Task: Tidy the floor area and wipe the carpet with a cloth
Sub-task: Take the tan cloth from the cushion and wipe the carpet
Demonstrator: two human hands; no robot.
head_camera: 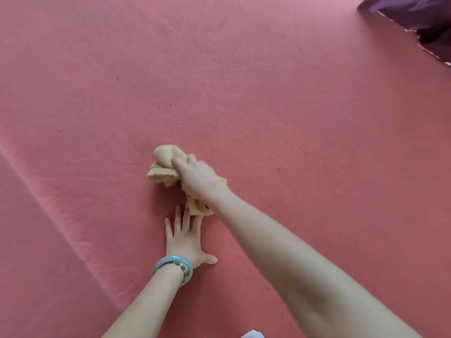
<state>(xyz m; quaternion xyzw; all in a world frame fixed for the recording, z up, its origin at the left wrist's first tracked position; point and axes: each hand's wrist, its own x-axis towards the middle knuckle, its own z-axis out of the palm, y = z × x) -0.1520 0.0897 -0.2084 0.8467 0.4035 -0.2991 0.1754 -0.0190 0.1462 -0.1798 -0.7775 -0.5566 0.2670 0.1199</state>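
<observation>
While the left hand (186,242) lies flat, fingers spread, on the pink carpet (292,118) at six o'clock, the right hand (197,178) just beyond grips a crumpled yellow cloth (163,164) pressed to the carpet; dark purple fabric (415,13) sits at two o'clock.

Matt napped carpet (268,93); seemingly terry, crumpled cloth (162,167).

Single head cam, wide-angle, pitched steeply down at the floor.

Looks forward and down from above the person's arms, which enter from the bottom edge; carpet (268,81) fills nearly the whole frame. Close range: both hands sit lower centre. Dark purple fabric (415,13) clips the upper right corner. Wide-lens bend shows toward the frame edges. No second view, so no overlap.
</observation>
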